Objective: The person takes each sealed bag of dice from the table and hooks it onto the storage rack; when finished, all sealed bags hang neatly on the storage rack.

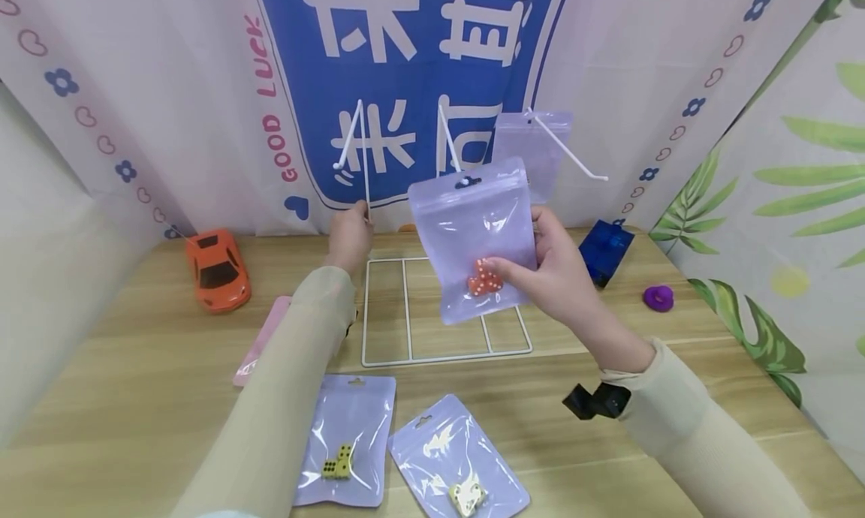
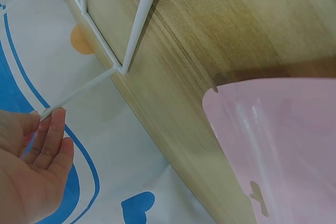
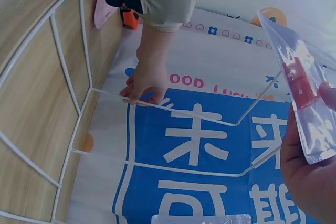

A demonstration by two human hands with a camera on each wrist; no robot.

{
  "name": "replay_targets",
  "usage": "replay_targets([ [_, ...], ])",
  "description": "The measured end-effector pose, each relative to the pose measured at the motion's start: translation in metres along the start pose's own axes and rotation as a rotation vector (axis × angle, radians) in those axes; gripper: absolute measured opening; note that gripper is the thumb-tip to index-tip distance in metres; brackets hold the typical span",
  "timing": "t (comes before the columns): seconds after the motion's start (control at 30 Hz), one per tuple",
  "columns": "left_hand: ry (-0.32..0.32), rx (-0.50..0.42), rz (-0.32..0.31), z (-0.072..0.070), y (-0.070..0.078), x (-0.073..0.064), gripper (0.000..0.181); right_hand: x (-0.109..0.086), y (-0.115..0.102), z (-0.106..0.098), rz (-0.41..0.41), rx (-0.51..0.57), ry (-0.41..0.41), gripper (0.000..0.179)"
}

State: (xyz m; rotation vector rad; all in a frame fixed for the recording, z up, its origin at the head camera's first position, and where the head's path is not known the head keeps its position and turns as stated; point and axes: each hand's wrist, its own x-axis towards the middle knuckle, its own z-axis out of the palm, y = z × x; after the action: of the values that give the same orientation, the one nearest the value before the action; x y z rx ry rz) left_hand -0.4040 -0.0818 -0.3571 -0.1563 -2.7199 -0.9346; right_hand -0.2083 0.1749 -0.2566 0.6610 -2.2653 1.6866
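Observation:
A white wire display rack (image 1: 407, 308) stands on the table, its three hooks reaching up and forward. My left hand (image 1: 349, 236) pinches the rack's left upright (image 2: 84, 88) low down, between thumb and fingertips. In my right hand (image 1: 557, 270) is a lilac zip bag (image 1: 466, 229) with orange dice (image 1: 485, 278) showing through it. The thumb presses the bag's front beside the dice while the other fingers stay behind. At the bag's hang hole, the tip of the middle hook (image 1: 449, 137) shows. Another lilac bag (image 1: 550, 176) hangs from the right hook (image 1: 571, 154).
Two lilac bags lie in front, one with yellow dice (image 1: 336, 464), one with pale yellow dice (image 1: 466, 495). A pink bag (image 1: 263, 341) lies partly under my left arm. An orange toy car (image 1: 219, 270) sits left; a blue translucent object (image 1: 606, 253) and small purple object (image 1: 658, 298) sit right.

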Motion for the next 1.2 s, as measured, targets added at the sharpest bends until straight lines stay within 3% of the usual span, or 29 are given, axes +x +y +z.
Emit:
replay_targets([
  [0.3,0.002,0.001,0.012,0.000,-0.002,0.001,0.012,0.005,0.000,0.008,-0.014,0.021,-0.002,0.053],
  [0.63,-0.023,-0.002,-0.009,-0.001,-0.002,0.001,0.014,0.014,0.016,0.010,0.042,0.031,0.030,0.053],
  [0.83,-0.023,0.005,-0.020,0.001,-0.004,0.003,0.012,0.031,0.025,0.012,0.077,-0.042,0.043,0.057],
  [1.2,0.003,0.029,0.016,-0.002,-0.001,-0.001,0.013,0.075,0.046,0.021,0.037,-0.146,0.119,0.055],
])
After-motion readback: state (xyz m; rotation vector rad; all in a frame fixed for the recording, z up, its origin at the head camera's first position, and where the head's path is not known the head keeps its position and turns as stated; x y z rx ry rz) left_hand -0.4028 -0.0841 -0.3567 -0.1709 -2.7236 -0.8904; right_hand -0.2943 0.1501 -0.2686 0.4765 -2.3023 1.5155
